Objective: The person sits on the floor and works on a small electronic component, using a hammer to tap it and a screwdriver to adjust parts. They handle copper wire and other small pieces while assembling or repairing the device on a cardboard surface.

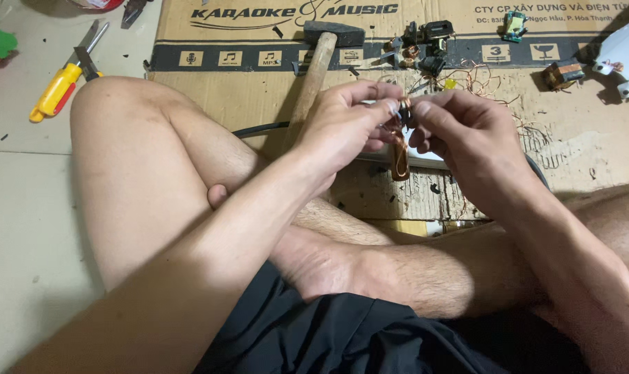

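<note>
Copper coil (399, 158): centre of the frame, slightly right; a small loop of copper wire hanging below the fingertips of both hands.
Coil axis: long axis near vertical; the top end sits between the fingertips, the bottom end points toward the lower edge of the frame.
Left hand (345, 125): thumb and fingers pressed together on the top of the coil from the left side.
Right hand (466, 135): fingertips pinched on the same top end from the right side; the 2 hands touch there.
Fine detail at the pinch point: too small to tell.
Cardboard sheet (259, 97): flat on the floor beneath the hands, covering the upper middle and right of the frame.
Hammer (319, 59): upper centre, on the cardboard; wooden handle runs toward the left hand, dark head points away.
Loose copper wire (477, 79): upper right of centre, tangled, just beyond the right hand.
Small dark parts (425, 45): clustered above the wire.
Yellow-handled pliers (65, 76): upper left, on the tiled floor, well apart from the hands.
</note>
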